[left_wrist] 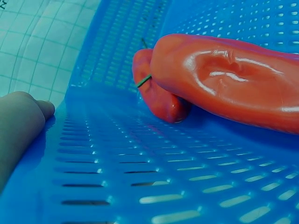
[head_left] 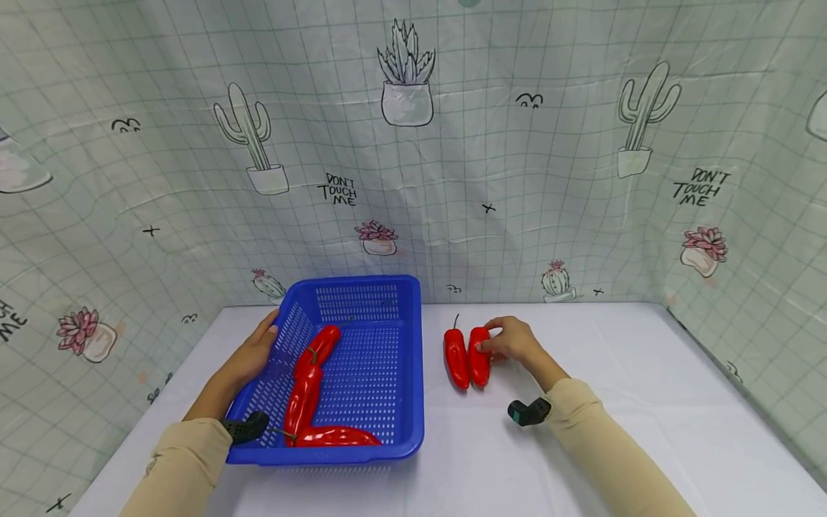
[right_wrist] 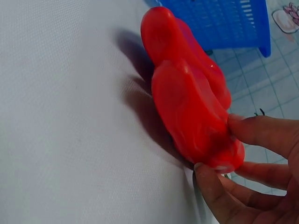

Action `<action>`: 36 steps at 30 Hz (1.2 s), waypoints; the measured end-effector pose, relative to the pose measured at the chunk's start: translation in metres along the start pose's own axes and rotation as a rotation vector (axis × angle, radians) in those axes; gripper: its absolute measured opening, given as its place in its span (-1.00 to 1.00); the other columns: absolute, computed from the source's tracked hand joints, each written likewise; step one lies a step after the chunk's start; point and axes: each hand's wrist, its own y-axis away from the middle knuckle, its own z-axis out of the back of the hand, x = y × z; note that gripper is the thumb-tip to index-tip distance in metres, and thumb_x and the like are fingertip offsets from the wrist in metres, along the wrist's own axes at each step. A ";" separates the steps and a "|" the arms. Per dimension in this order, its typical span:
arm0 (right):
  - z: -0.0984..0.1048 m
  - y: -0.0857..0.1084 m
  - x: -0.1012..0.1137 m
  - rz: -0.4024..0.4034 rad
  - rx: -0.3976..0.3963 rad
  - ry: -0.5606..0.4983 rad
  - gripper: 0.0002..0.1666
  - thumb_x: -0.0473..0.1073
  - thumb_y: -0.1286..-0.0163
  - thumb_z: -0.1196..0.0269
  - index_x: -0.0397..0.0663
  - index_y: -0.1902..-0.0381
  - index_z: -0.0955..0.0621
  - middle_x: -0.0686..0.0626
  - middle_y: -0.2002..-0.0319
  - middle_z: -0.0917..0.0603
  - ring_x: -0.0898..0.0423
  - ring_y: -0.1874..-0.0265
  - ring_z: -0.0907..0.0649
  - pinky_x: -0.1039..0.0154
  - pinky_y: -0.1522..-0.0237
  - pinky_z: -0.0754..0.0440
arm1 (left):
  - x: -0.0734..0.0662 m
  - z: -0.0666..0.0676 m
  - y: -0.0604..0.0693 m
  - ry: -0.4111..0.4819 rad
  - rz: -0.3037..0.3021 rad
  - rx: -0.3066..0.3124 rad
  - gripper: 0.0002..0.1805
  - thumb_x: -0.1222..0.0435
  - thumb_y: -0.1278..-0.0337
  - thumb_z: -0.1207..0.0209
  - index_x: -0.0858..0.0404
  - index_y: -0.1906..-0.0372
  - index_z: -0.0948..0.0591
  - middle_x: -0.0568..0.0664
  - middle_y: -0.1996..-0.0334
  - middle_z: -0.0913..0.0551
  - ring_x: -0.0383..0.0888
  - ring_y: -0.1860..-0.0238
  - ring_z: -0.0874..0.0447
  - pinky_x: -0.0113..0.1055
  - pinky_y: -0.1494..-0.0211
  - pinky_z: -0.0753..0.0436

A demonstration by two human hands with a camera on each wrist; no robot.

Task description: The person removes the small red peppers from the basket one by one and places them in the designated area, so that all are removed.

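Note:
A blue perforated basket (head_left: 418, 373) holds several red chili peppers (head_left: 302, 402) along its left and near sides. My left hand (head_left: 253, 353) rests against the basket's left rim, its fingers partly hidden behind the rim. On the table right of the basket, two red peppers lie side by side. My right hand (head_left: 513, 341) has thumb and fingers around the upper end of the right-hand pepper (head_left: 479, 366); the other pepper (head_left: 456, 359) lies just left of it. In the right wrist view, the thumb and fingertips touch the nearer pepper (right_wrist: 187, 112) on both sides.
A white cloth (head_left: 491, 467) covers the table. Behind and at both sides hangs a grid-patterned curtain (head_left: 452, 179) with cactus drawings, meeting the table's back edge. Black wrist devices (head_left: 530, 412) are worn on both arms.

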 end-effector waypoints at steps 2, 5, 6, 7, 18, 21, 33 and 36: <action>0.000 0.000 0.000 0.008 0.004 -0.010 -0.41 -0.23 -0.20 -0.39 -0.37 -0.17 -0.53 -0.27 0.19 -0.68 0.09 0.47 -0.67 0.24 0.36 -0.72 | 0.000 0.000 0.000 -0.005 0.003 -0.002 -0.39 0.13 -0.60 0.52 0.24 -0.56 0.29 0.48 -0.50 0.15 0.41 -0.39 -0.10 0.27 -0.38 -0.16; 0.001 -0.001 -0.002 0.014 0.007 -0.013 -0.42 -0.21 -0.23 -0.37 -0.37 -0.17 -0.54 -0.23 0.28 -0.68 0.10 0.51 -0.66 0.24 0.37 -0.71 | -0.001 0.000 0.000 -0.008 0.008 0.000 -0.39 0.12 -0.60 0.52 0.23 -0.56 0.30 0.48 -0.49 0.15 0.42 -0.38 -0.11 0.28 -0.37 -0.17; 0.002 -0.001 -0.002 0.012 0.004 -0.010 -0.43 -0.20 -0.24 -0.35 -0.36 -0.17 -0.54 -0.21 0.31 -0.67 0.10 0.52 -0.65 0.25 0.37 -0.71 | -0.001 0.000 0.000 -0.010 0.007 -0.001 -0.39 0.12 -0.60 0.52 0.23 -0.56 0.30 0.48 -0.49 0.14 0.42 -0.37 -0.13 0.27 -0.36 -0.19; 0.003 -0.001 -0.002 0.005 -0.002 -0.009 -0.45 -0.18 -0.26 -0.34 -0.35 -0.17 -0.55 -0.19 0.33 -0.67 0.10 0.53 -0.65 0.25 0.38 -0.70 | -0.001 0.000 0.000 -0.010 0.008 -0.001 -0.38 0.12 -0.60 0.52 0.23 -0.56 0.30 0.48 -0.49 0.14 0.42 -0.35 -0.15 0.27 -0.34 -0.22; 0.012 -0.002 0.007 0.046 -0.062 0.004 -0.53 -0.11 -0.38 -0.18 -0.32 -0.12 -0.57 -0.28 0.11 -0.68 0.01 0.32 -0.67 0.19 0.27 -0.72 | -0.001 0.000 0.000 -0.003 0.007 -0.001 -0.38 0.11 -0.60 0.52 0.22 -0.57 0.30 0.48 -0.49 0.14 0.42 -0.35 -0.15 0.28 -0.35 -0.20; 0.012 -0.001 0.015 0.059 -0.066 0.000 -0.53 -0.10 -0.39 -0.18 -0.32 -0.14 -0.56 -0.30 0.07 -0.67 -0.05 0.27 -0.68 0.18 0.25 -0.72 | 0.000 -0.001 0.000 -0.002 0.003 -0.002 -0.38 0.12 -0.60 0.51 0.23 -0.56 0.29 0.48 -0.49 0.15 0.42 -0.37 -0.11 0.29 -0.38 -0.15; 0.009 0.001 0.057 0.149 -0.068 -0.066 -0.55 -0.11 -0.42 -0.16 -0.30 -0.14 -0.57 -0.33 0.04 -0.67 -0.20 0.12 -0.70 0.05 0.10 -0.71 | 0.001 0.000 -0.001 -0.003 -0.014 -0.004 -0.38 0.13 -0.60 0.51 0.26 -0.56 0.28 0.51 -0.47 0.10 0.43 -0.32 -0.20 0.26 -0.32 -0.28; 0.009 0.003 0.064 0.171 -0.062 -0.088 -0.55 -0.12 -0.43 -0.14 -0.31 -0.14 -0.56 -0.34 0.03 -0.67 -0.23 0.09 -0.69 0.03 0.09 -0.70 | 0.001 0.000 -0.001 -0.004 -0.011 -0.004 -0.38 0.12 -0.60 0.51 0.26 -0.56 0.28 0.50 -0.48 0.13 0.43 -0.36 -0.14 0.28 -0.36 -0.20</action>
